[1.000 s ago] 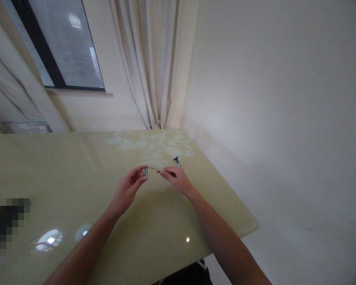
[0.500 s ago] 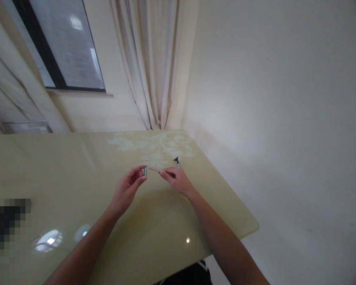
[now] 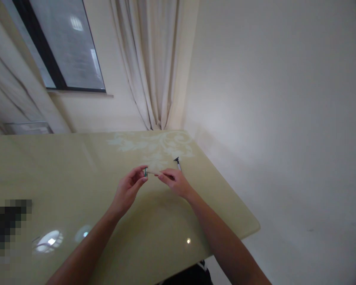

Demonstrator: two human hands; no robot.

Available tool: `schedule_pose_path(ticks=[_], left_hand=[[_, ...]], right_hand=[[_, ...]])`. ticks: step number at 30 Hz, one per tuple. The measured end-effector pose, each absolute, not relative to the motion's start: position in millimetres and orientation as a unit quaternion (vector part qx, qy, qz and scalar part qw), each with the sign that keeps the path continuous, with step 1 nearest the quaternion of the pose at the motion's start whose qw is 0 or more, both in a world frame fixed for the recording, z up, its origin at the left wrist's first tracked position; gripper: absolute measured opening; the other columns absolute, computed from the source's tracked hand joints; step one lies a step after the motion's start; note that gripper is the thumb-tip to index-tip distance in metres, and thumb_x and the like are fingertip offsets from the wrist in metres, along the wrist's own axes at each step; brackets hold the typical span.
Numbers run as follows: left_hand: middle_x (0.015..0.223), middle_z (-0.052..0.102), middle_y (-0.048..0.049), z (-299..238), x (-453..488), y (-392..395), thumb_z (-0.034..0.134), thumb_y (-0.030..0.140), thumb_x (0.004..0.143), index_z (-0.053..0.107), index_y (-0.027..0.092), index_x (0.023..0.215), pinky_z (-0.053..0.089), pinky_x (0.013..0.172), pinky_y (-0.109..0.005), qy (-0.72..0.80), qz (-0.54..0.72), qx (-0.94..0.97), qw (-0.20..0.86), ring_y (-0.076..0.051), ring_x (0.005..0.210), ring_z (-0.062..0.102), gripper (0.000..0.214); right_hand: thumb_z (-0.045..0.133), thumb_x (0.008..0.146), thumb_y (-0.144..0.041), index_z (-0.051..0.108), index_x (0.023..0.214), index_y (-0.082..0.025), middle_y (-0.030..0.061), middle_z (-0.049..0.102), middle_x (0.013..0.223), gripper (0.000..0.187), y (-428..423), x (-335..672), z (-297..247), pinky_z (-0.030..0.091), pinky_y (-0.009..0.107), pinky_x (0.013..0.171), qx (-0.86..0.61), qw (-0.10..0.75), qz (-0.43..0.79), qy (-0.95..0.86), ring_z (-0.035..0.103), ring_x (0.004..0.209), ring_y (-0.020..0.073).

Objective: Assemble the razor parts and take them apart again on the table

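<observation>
A person works at a glossy, pale green table (image 3: 154, 225) in the head view, bare hands meeting above its surface, short of a white floral pattern (image 3: 150, 140). The left hand (image 3: 127, 190) pinches a small green piece (image 3: 146, 173) by its upper and lower ends, forefinger on top and thumb beneath, the digits parted by no more than the piece's own height. The piece stands close to upright, its long axis running up and down, one side turned toward the opposite hand.

From that side comes a pale, slender stick (image 3: 152, 172), caught near its right end between the closed thumb and fingers of the right hand (image 3: 179, 185). It runs nearly level, pointing left, its axis roughly square to the piece. The stick's free tip is at the piece's right side, about midway between the left finger and thumb; whether the two touch cannot be told at this size. The tip is nearer the left hand's fingertips than the right wrist.

Just beyond the right hand, a razor (image 3: 178, 164) appears to lie on the table, head pointing away, its handle end hidden behind the knuckles.
</observation>
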State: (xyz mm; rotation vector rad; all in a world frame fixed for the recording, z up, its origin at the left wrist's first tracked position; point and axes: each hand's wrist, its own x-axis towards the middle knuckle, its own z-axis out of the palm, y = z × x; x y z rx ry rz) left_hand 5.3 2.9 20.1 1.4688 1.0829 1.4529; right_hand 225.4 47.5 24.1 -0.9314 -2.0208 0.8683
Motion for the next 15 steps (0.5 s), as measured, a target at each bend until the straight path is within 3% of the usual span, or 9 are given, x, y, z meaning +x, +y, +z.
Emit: schedule_pose_path(ticks=[4, 9, 15], left_hand=[[0.082, 0.053, 0.0019, 20.3, 5.2, 2.9, 0.074, 0.042, 0.086, 0.068, 0.021, 0.123, 0.044, 0.071, -0.025, 0.430, 0.577, 0.577, 0.386, -0.014, 0.076, 0.053, 0.043], [0.085, 0.055, 0.0013, 19.9, 5.7, 2.6, 0.073, 0.040, 0.087, 0.067, 0.021, 0.126, 0.045, 0.074, -0.026, 0.421, 0.574, 0.580, 0.395, -0.014, 0.080, 0.054, 0.043], [0.082, 0.054, 0.0018, 21.5, 5.1, 1.8, 0.072, 0.039, 0.088, 0.067, 0.021, 0.125, 0.045, 0.072, -0.025, 0.435, 0.575, 0.585, 0.372, -0.014, 0.077, 0.054, 0.041]], right_hand=[[0.056, 0.099, -0.059, 0.079, 0.089, -0.015, 0.0021, 0.060, 0.073, 0.051, 47.2, 225.1, 24.5, 0.033, 0.027, 0.063, -0.375, 0.364, 0.313, -0.793, 0.049, 0.066, 0.0142], [0.055, 0.099, -0.060, 0.080, 0.099, -0.015, 0.0032, 0.064, 0.079, 0.051, 46.4, 225.8, 24.7, 0.034, 0.026, 0.062, -0.355, 0.368, 0.350, -0.785, 0.050, 0.068, 0.0140], [0.056, 0.098, -0.061, 0.081, 0.095, -0.015, 0.0031, 0.064, 0.076, 0.052, 46.4, 226.6, 25.4, 0.034, 0.026, 0.061, -0.376, 0.365, 0.332, -0.784, 0.050, 0.067, 0.0146]])
